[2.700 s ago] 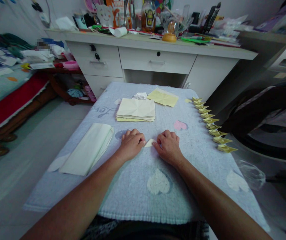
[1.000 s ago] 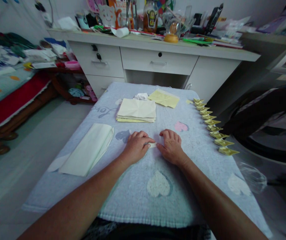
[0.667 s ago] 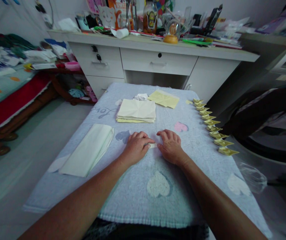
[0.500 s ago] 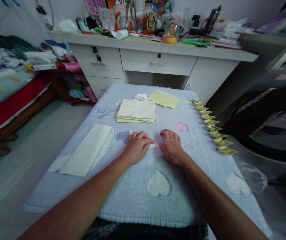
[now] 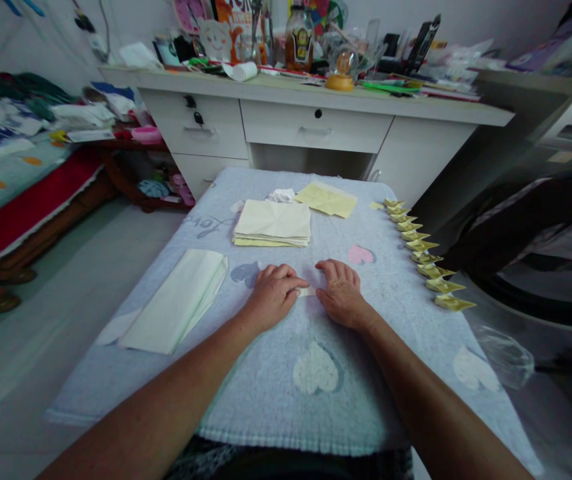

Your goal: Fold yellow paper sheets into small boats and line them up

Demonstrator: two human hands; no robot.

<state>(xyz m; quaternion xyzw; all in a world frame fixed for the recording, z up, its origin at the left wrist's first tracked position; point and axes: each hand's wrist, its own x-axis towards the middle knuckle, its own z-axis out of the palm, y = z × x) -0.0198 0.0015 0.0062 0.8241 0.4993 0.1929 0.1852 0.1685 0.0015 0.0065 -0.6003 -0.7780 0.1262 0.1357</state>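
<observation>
A small folded strip of pale paper (image 5: 307, 291) lies on the cloth between my two hands. My left hand (image 5: 276, 293) is closed on its left end, with the index finger reaching along it and the thumb close by. My right hand (image 5: 341, 293) rests palm down at the right end, thumb apart from its slightly bent fingers. Both hands partly cover the paper. Beyond them sits a stack of creased cream and yellow paper sheets (image 5: 273, 220). To the left lies a larger folded pale sheet bundle (image 5: 179, 300).
Several pointed folded yellow paper pieces (image 5: 431, 272) run in a row along the right edge. Yellow sheets (image 5: 329, 199) and a crumpled white paper (image 5: 281, 195) lie at the back. A cluttered white desk (image 5: 316, 123) stands beyond the cloth-covered table (image 5: 361, 400).
My right hand has shifted very slightly left along the paper strip. My left hand stays almost still, and the view has tilted a little.
</observation>
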